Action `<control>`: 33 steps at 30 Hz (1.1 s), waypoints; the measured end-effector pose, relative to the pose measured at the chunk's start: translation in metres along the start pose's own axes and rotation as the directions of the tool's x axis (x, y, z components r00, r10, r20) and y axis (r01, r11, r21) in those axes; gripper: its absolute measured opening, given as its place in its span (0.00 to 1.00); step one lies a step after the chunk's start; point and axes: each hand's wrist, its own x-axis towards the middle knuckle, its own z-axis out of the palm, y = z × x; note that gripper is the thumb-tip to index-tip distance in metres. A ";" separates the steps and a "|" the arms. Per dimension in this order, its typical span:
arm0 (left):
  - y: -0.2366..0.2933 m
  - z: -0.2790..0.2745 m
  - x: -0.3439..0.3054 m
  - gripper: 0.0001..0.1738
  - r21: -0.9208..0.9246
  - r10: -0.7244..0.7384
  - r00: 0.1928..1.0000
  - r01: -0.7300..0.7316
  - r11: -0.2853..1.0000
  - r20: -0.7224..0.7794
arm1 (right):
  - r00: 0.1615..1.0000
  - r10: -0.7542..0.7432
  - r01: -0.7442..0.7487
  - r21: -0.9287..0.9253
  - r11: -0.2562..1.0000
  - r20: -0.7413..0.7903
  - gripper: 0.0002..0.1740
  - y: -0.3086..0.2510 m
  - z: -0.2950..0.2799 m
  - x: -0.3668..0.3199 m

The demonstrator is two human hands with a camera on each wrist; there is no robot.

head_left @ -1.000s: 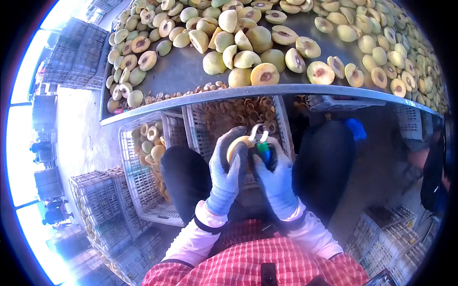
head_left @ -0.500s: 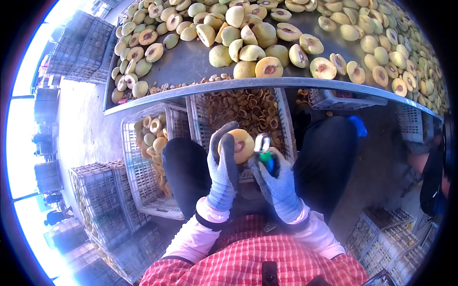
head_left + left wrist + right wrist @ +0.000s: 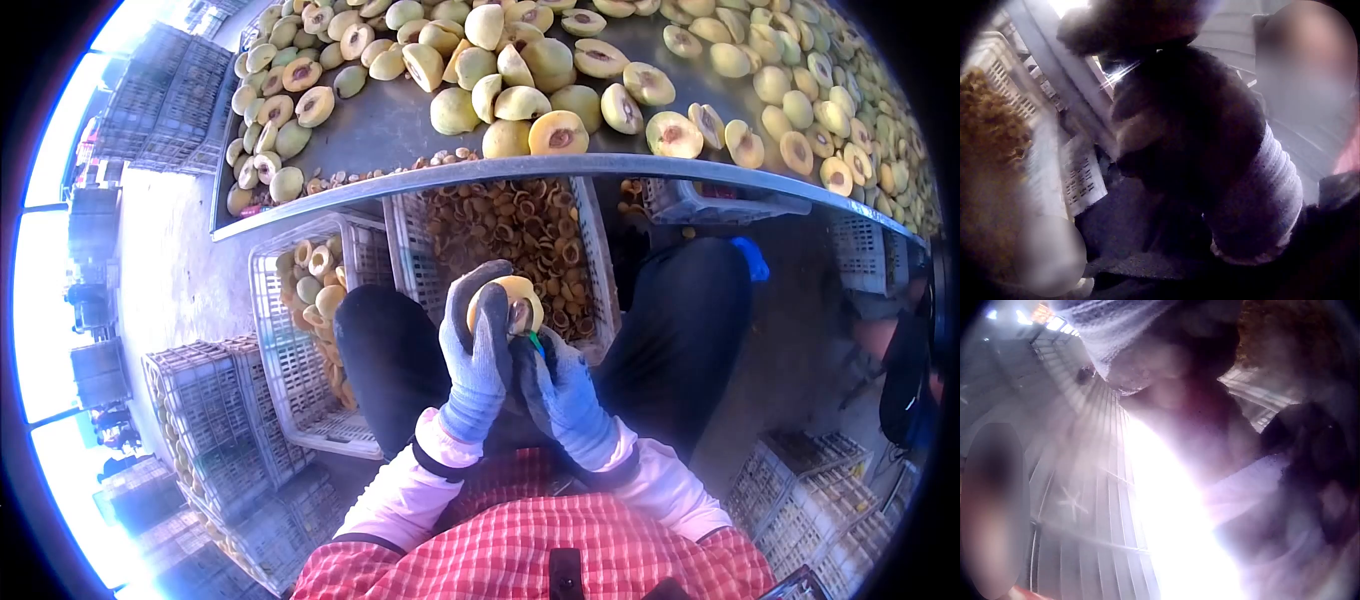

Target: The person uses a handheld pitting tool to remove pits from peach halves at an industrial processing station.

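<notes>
In the head view, the gloved left hand (image 3: 472, 350) grips a yellow fruit half (image 3: 519, 293) whose cut face is turned toward the right hand. The gloved right hand (image 3: 568, 392) is curled round a tool with a green handle (image 3: 537, 343), held against the fruit's pit area; the tool's metal end is mostly hidden. Both hands touch or nearly touch above the lap. In the left wrist view, a dark gloved hand (image 3: 1191, 125) fills the middle, with a glint of metal near its fingers. The right wrist view is blurred and glare-filled.
A metal table (image 3: 400, 115) heaped with halved fruits spans the top. Under its edge stand a crate (image 3: 592, 240) of brown scraps and, to the left, a crate (image 3: 290, 385) of hollowed halves. Stacked crates (image 3: 200, 440) rise at the left. The knees flank the hands.
The tool, apart from the fruit half a second ago, is now against its cut face. The right hand has moved left and closer to the left hand, and the fruit has turned.
</notes>
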 end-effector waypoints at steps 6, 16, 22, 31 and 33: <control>0.001 0.004 -0.003 0.22 0.037 -0.056 0.998 0.056 0.998 -0.007 | 0.999 0.011 -0.009 0.054 0.998 -0.035 0.12 0.013 0.007 -0.006; 0.012 0.004 -0.002 0.22 0.115 0.116 0.993 -0.118 0.986 0.027 | 1.000 0.006 -0.006 -0.012 1.000 -0.020 0.14 0.002 0.003 -0.006; 0.004 -0.012 0.028 0.18 0.244 0.287 0.896 -0.378 0.893 0.338 | 0.835 0.326 -0.549 0.632 0.546 0.443 0.24 -0.010 -0.007 -0.005; -0.021 -0.017 0.032 0.20 0.056 0.039 0.855 -0.079 0.995 0.518 | 0.619 -0.185 -0.725 0.466 -0.507 0.763 0.29 0.012 -0.004 -0.010; -0.021 -0.014 0.016 0.20 -0.119 -0.193 0.890 0.263 0.957 0.413 | 0.620 -0.155 -0.741 0.508 -0.440 0.769 0.29 0.015 -0.001 -0.008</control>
